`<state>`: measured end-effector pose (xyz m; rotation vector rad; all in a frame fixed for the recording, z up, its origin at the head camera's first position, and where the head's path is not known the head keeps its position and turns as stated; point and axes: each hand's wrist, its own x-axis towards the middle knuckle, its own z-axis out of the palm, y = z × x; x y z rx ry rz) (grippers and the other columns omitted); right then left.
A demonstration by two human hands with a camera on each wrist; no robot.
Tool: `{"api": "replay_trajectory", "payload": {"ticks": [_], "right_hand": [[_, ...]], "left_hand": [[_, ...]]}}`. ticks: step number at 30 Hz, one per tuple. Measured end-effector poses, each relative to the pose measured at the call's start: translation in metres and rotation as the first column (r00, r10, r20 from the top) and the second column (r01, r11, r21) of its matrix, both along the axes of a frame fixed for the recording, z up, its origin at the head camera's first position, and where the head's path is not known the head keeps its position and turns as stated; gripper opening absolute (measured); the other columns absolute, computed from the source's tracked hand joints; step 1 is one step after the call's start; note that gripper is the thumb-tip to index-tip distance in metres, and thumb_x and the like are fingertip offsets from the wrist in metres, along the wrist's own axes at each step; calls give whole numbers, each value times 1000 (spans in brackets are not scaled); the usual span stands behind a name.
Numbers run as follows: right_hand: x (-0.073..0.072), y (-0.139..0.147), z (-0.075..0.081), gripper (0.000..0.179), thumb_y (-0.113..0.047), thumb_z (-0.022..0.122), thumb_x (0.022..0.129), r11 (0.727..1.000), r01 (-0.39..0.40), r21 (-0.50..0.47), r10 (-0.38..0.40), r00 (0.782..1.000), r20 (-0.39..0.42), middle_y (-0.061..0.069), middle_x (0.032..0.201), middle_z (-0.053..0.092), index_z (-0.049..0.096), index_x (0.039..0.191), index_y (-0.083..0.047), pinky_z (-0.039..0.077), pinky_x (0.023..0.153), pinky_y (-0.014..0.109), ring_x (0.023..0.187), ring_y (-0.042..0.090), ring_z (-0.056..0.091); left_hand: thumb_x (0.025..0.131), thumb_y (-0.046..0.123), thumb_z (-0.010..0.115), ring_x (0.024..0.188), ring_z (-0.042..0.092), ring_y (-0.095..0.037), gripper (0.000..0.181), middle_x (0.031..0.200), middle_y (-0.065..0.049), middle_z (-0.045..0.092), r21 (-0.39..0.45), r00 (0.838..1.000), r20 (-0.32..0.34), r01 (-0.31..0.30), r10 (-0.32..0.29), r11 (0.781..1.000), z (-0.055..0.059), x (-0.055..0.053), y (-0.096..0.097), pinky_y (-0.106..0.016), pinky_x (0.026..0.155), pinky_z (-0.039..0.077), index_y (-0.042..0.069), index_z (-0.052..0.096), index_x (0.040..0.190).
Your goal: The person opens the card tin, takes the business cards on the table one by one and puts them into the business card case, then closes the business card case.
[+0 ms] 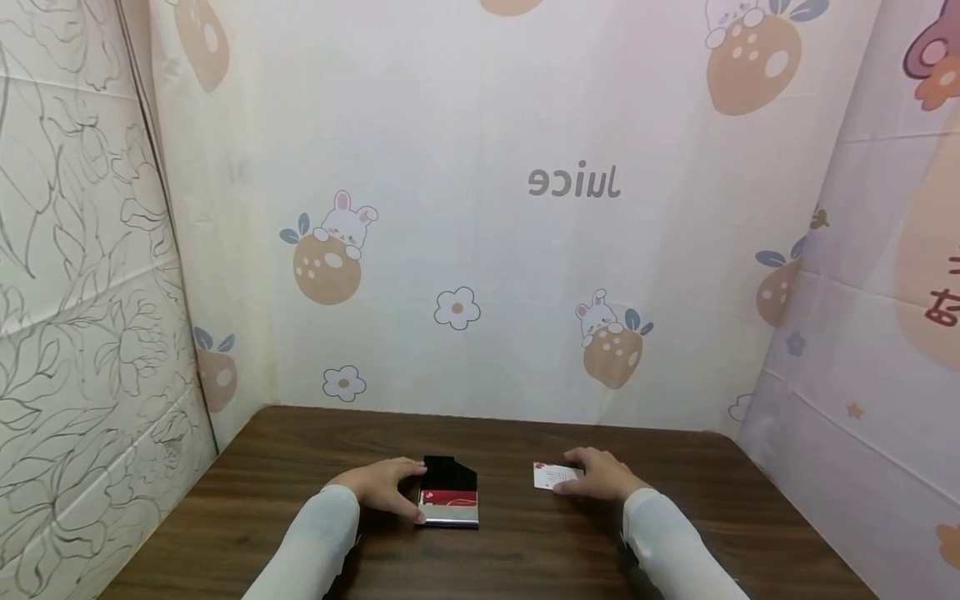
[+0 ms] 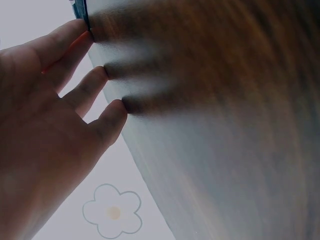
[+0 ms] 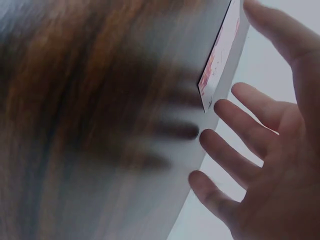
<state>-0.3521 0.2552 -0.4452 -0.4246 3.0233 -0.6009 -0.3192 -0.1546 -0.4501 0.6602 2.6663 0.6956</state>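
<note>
A card case (image 1: 448, 510) lies on the table with its black flap (image 1: 448, 473) folded back, silver at the front, a red card (image 1: 450, 497) showing inside. My left hand (image 1: 380, 485) rests at its left side, thumb at the near corner and a fingertip at the flap. In the left wrist view the fingers (image 2: 112, 117) are spread, fingertips at the tabletop. A white business card (image 1: 551, 476) with red print lies to the right. Beside it is my right hand (image 1: 603, 475), thumb and fingers at its right end; the right wrist view shows spread fingers close to the card (image 3: 217, 65).
The dark wood-grain table (image 1: 510, 558) meets a pale patterned cloth (image 1: 465, 233) at its back edge. More printed cloth hangs on the left (image 1: 82, 275) and right (image 1: 862, 333). A stretch of tabletop separates the card case from the business card.
</note>
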Motion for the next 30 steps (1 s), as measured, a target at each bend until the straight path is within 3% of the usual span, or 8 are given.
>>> {"api": "replay_trajectory", "payload": {"ticks": [5, 14, 22, 30], "right_hand": [[0, 2, 2, 75, -48, 85, 75, 1000, -22, 21, 21, 999, 37, 16, 131, 61, 62, 133, -6, 42, 96, 63, 118, 37, 56], [-1, 3, 3, 74, -45, 86, 74, 998, -44, 46, 42, 999, 34, 16, 127, 62, 63, 132, -5, 43, 97, 60, 116, 35, 56], [-1, 2, 3, 56, -41, 88, 74, 998, -16, 67, 14, 999, 36, 8, 112, 62, 70, 117, -11, 46, 91, 55, 99, 25, 55], [-1, 3, 4, 41, -27, 89, 76, 999, -45, 17, 43, 997, 67, 2, 96, 63, 69, 105, -5, 48, 84, 46, 86, 19, 54]], "left_hand": [[78, 47, 81, 139, 39, -33, 83, 151, -8, 44, -1, 1000, -4, 3, -3, 1000, 1, -1, 0, -60, 109, 33, 13, 50, 147], [78, 47, 82, 139, 39, -33, 83, 151, -8, 44, 2, 1000, 1, -8, 8, 1000, 2, 0, 0, -60, 109, 33, 14, 51, 147], [77, 47, 82, 139, 40, -32, 83, 151, -8, 44, -6, 1000, 3, -20, 20, 1000, 2, 0, 0, -61, 108, 33, 15, 51, 147], [77, 48, 82, 139, 39, -33, 83, 151, -8, 44, -9, 999, 10, -30, 30, 1000, 3, 1, 0, -61, 108, 33, 15, 51, 147]]}}
